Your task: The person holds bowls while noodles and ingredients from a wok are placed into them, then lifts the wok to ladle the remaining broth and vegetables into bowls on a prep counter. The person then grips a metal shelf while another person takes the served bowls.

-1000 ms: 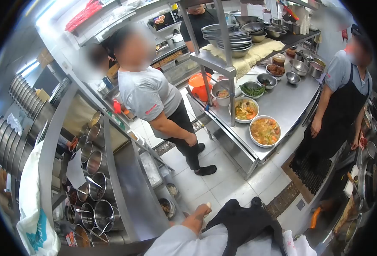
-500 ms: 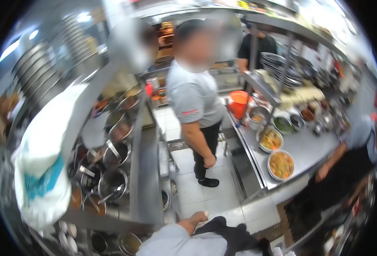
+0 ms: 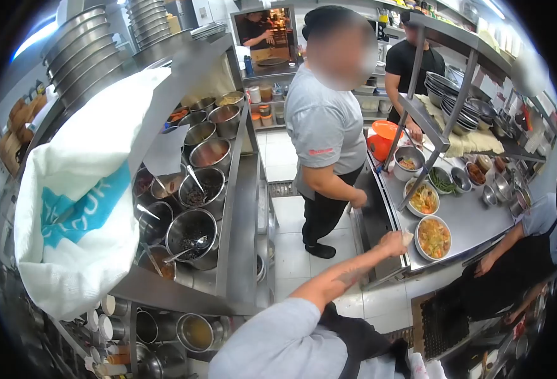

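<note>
My left arm reaches from the bottom of the view to the right. My left hand is closed at the front edge of the steel counter. A small pale thing, like a folded cloth or paper, pokes out of its fingers. Just right of that hand, a white bowl of soup-like food with orange and green pieces stands near the counter's corner. Behind it is a second bowl with noodle-like food. My right hand is out of view.
A co-worker in a grey shirt stands in the aisle; others are behind the counter and at the right. Steel pots with ladles line the left station. A white sack hangs over its shelf. An orange bucket sits at the counter's back.
My left hand has swung from near my body up and right to the counter edge beside the bowls. The view has shifted, and the picture is sharper.
</note>
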`<action>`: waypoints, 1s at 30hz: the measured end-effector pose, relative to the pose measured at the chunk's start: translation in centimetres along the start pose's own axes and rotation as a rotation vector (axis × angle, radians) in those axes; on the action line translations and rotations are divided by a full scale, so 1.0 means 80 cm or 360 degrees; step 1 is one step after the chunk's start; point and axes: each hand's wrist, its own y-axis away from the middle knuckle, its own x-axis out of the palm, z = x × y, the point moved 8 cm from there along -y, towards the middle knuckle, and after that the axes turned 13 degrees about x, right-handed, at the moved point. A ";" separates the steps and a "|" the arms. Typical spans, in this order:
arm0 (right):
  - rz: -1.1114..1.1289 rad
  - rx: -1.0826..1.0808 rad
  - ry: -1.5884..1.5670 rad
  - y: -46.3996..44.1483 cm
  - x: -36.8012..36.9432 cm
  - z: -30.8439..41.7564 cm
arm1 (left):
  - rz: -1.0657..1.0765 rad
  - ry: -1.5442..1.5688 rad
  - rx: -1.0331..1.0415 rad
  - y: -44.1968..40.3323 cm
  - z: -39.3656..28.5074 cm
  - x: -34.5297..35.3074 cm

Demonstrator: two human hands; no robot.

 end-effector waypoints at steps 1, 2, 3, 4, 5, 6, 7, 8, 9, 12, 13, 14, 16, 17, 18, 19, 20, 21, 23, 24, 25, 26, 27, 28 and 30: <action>0.0001 0.0002 -0.0051 -0.007 0.006 -0.006 | 0.0033 0.0022 -0.0060 0.007 0.012 0.001; 0.0010 0.0000 -0.0122 -0.014 0.012 -0.013 | 0.0071 0.0042 -0.0125 0.017 0.025 0.003; 0.0014 -0.0004 -0.0166 -0.026 0.021 -0.028 | 0.0057 0.0037 -0.0156 0.032 0.046 0.013; 0.0018 -0.0008 -0.0189 -0.041 0.030 -0.037 | 0.0034 0.0023 -0.0173 0.048 0.066 0.019; 0.0074 0.0003 0.0021 -0.063 0.044 -0.070 | 0.0100 0.0028 -0.0188 0.068 0.102 0.042; 0.0121 0.0006 0.0228 -0.061 0.051 -0.066 | 0.0162 0.0030 -0.0193 0.087 0.118 0.052; 0.0085 0.0043 0.0261 -0.047 0.046 -0.078 | 0.0273 -0.0060 -0.0229 0.106 0.137 0.062; 0.0053 0.0073 0.0253 -0.022 0.041 -0.072 | 0.0391 -0.0141 -0.0275 0.134 0.148 0.071; 0.0034 0.0097 0.0251 -0.004 0.036 -0.070 | 0.0501 -0.0167 -0.0378 0.155 0.193 0.099; -0.0007 0.0151 0.0245 0.028 0.024 -0.072 | 0.0622 -0.0215 -0.0690 0.227 0.263 0.118; -0.0016 0.0168 0.0235 0.036 0.022 -0.076 | 0.0650 -0.0257 -0.0766 0.252 0.282 0.119; -0.0028 0.0191 0.0226 0.046 0.021 -0.082 | 0.0685 -0.0301 -0.0841 0.273 0.302 0.118; -0.0051 0.0226 0.0204 0.058 0.023 -0.089 | 0.0739 -0.0307 -0.1075 0.320 0.306 0.094; -0.0054 0.0234 0.0193 0.065 0.024 -0.091 | 0.0774 -0.0357 -0.1088 0.337 0.317 0.089; -0.0060 0.0247 0.0180 0.068 0.026 -0.095 | 0.0803 -0.0409 -0.1100 0.355 0.333 0.089; -0.0069 0.0253 0.0163 0.071 0.029 -0.096 | 0.0824 -0.0426 -0.1086 0.369 0.342 0.086; -0.0072 0.0268 0.0160 0.073 0.031 -0.102 | 0.0908 -0.0426 -0.1078 0.383 0.348 0.086; -0.0081 0.0277 0.0141 0.076 0.033 -0.104 | 0.0989 -0.0427 -0.1070 0.395 0.353 0.089; -0.0091 0.0291 0.0120 0.080 0.038 -0.113 | 0.1020 -0.0455 -0.1081 0.414 0.365 0.097; -0.0100 0.0299 0.0110 0.082 0.039 -0.114 | 0.1030 -0.0465 -0.1104 0.423 0.369 0.099; -0.0106 0.0300 0.0105 0.081 0.042 -0.116 | 0.1039 -0.0482 -0.1093 0.429 0.369 0.101; -0.0116 0.0301 0.0102 0.081 0.042 -0.118 | 0.1020 -0.0475 -0.1068 0.434 0.367 0.105; -0.0128 0.0303 0.0092 0.080 0.042 -0.119 | 0.0999 -0.0467 -0.1043 0.438 0.366 0.108; -0.0137 0.0298 0.0084 0.079 0.042 -0.119 | 0.1002 -0.0477 -0.1036 0.439 0.366 0.113; -0.0160 0.0287 0.0080 0.078 0.041 -0.122 | 0.1025 -0.0436 -0.1056 0.443 0.364 0.123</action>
